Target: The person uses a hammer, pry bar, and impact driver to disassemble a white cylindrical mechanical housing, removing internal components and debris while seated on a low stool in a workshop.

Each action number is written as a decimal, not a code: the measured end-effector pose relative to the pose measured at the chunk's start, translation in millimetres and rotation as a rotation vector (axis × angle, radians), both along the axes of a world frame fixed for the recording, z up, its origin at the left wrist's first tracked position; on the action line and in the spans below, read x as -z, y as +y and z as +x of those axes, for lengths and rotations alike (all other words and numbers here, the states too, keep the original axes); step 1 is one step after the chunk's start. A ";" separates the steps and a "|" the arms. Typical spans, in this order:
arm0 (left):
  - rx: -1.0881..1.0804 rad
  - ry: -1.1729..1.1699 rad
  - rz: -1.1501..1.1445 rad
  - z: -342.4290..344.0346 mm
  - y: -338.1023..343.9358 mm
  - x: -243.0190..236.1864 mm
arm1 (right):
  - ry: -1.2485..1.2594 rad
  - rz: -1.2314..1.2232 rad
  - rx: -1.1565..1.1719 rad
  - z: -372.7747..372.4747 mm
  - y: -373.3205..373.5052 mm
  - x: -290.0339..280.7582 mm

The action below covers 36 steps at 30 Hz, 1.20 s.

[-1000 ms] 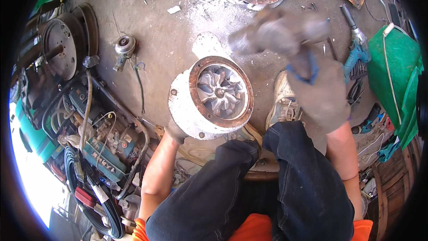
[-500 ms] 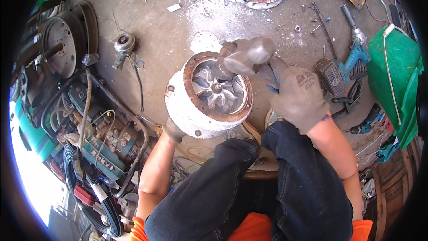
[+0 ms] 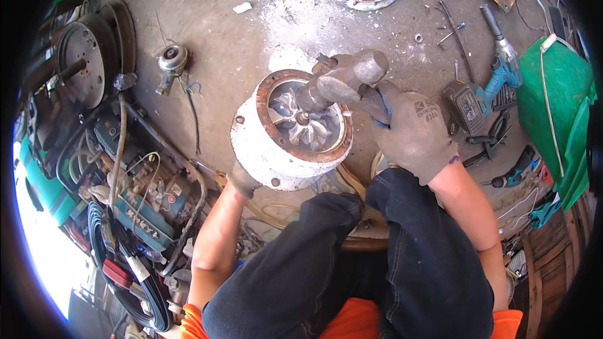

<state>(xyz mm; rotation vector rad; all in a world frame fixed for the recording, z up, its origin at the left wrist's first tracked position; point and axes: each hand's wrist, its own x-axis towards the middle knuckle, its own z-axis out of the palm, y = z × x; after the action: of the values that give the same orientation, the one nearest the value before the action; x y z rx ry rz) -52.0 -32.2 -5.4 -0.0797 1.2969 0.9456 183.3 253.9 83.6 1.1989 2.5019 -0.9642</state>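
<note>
White-coated metal housing sits mid-floor, rusty rim tilted up. At its 3 o'clock, the right grip clenches a hammer; at 7–8 o'clock, the left grip's closure is hidden. Controlled, square taps should spare the bladed wheel.
</note>
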 end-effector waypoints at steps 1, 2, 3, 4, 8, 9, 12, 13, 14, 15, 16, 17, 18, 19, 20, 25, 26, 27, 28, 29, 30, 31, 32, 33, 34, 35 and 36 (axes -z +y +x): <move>0.001 0.001 -0.003 0.3 -1.8 -1.0 | 0.010 -0.036 0.036 -3.5 -2.5 -1.3; -0.004 0.000 -0.006 1.4 -2.2 -1.6 | 0.024 -0.069 0.067 -7.8 -2.6 -1.3; -0.002 0.002 -0.004 2.1 -0.3 -1.5 | 0.167 -0.054 0.137 -9.6 3.4 -9.4; -0.011 0.007 -0.007 2.1 -2.8 -3.4 | 0.220 -0.088 0.250 -14.3 10.3 -19.2; -0.008 0.000 0.000 1.5 1.4 -1.6 | 0.264 -0.213 0.589 -8.0 35.8 -36.3; -0.004 -0.005 0.003 1.2 3.8 -0.6 | 0.230 -0.188 0.547 -3.7 34.4 -34.6; 0.009 -0.007 0.003 2.7 6.2 1.4 | 0.088 -0.055 0.135 0.5 8.1 -9.3; 0.009 -0.014 -0.001 3.7 6.0 1.4 | 0.040 -0.032 0.009 1.7 -1.6 0.9; 0.006 -0.013 0.002 4.0 5.2 1.5 | 0.007 -0.076 -0.001 2.1 -6.3 12.6; 0.004 -0.018 -0.001 5.9 4.9 1.0 | 0.004 -0.098 0.010 3.4 -5.3 11.1; 0.005 -0.022 -0.004 6.3 3.7 0.6 | 0.003 -0.120 0.019 1.8 -3.8 10.9; -0.003 -0.024 -0.008 6.6 0.6 0.0 | 0.035 -0.124 0.040 -3.6 6.1 -6.7; -0.007 -0.027 -0.013 6.7 -1.8 -0.8 | 0.092 -0.179 0.182 -9.6 13.4 -19.7; -0.014 -0.024 -0.011 6.2 -3.3 -0.4 | 0.166 -0.229 0.324 -16.2 21.0 -32.9; -0.021 -0.017 -0.021 4.7 -6.7 -4.5 | 0.254 -0.283 0.460 -23.6 29.3 -43.7; -0.011 -0.029 -0.004 4.4 0.8 -3.0 | 0.139 -0.118 0.278 -7.0 5.6 -11.0; -0.008 -0.033 -0.004 3.9 0.9 -2.2 | 0.080 -0.123 0.182 -5.2 2.6 -8.9; -0.004 -0.040 -0.001 5.0 2.6 -1.2 | 0.027 -0.123 0.081 -3.5 1.0 -6.8; -0.010 -0.034 -0.003 4.3 1.5 -1.3 | 0.009 -0.160 0.037 -13.3 1.9 -12.4; -0.008 -0.036 -0.008 5.0 0.2 -2.5 | 0.043 -0.145 0.023 -12.9 3.4 -12.7; -0.010 -0.038 -0.009 6.0 -0.3 -3.2 | 0.076 -0.129 0.008 -12.4 5.3 -13.0; -0.014 -0.037 -0.012 5.9 -3.4 -4.8 | 0.163 -0.064 0.022 -6.0 8.7 -11.3; -0.018 -0.035 -0.015 5.7 -5.2 -5.9 | 0.210 -0.066 0.117 -6.0 10.1 -13.7; -0.022 -0.035 -0.017 5.3 -7.5 -6.2 | 0.264 -0.064 0.214 -7.8 12.6 -17.3; -0.027 -0.031 -0.024 4.0 -9.7 -7.7 | 0.280 -0.134 0.389 -22.5 21.7 -35.4; -0.026 -0.036 -0.020 2.9 -9.2 -6.6 | 0.276 -0.158 0.470 -27.9 24.9 -41.8; -0.027 -0.039 -0.016 2.2 -8.8 -5.9 | 0.275 -0.182 0.548 -33.9 27.7 -47.9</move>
<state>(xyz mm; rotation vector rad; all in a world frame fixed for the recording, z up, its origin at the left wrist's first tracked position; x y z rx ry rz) -49.8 -41.0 0.6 -0.1271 1.2706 0.9521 149.5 281.6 131.5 1.8429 2.2346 -1.5391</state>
